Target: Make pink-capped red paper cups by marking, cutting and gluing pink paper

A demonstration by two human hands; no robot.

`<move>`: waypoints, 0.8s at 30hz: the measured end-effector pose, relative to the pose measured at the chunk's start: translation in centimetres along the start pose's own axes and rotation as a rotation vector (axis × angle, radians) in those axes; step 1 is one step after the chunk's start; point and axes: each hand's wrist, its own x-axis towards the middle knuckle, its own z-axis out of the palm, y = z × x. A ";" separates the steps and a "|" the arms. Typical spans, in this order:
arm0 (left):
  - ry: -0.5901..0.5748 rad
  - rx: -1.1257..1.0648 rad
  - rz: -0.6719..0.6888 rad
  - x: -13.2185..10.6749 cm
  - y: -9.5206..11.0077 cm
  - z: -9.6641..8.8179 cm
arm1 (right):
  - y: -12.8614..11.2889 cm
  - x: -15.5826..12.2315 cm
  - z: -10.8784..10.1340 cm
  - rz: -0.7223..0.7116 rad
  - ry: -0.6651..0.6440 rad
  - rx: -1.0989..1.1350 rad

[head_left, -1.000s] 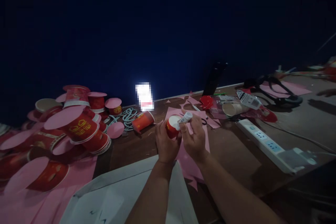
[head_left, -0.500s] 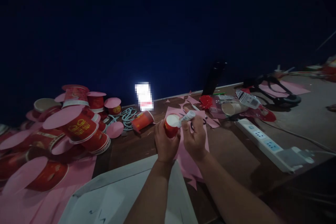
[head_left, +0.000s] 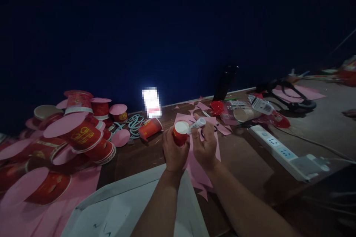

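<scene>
Just beyond red cup (head_left: 179,139), pink paper scraps (head_left: 222,129).

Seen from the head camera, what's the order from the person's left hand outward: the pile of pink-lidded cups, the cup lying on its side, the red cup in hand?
From the left hand:
1. Red cup in hand: gripped by it.
2. Cup lying on its side: on the table, to the left.
3. Pile of pink-lidded cups: far left.
</scene>
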 end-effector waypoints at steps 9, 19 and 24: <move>-0.012 0.020 0.067 -0.1 0.3 0.0 | 0.7 0.1 0.4 0.241 0.090 0.155; -0.020 -0.007 0.017 0.0 0.1 0.0 | 0.7 0.3 0.4 0.274 0.090 0.146; -0.052 -0.001 0.068 -0.1 0.4 -0.1 | 0.8 0.4 0.2 0.245 0.090 0.091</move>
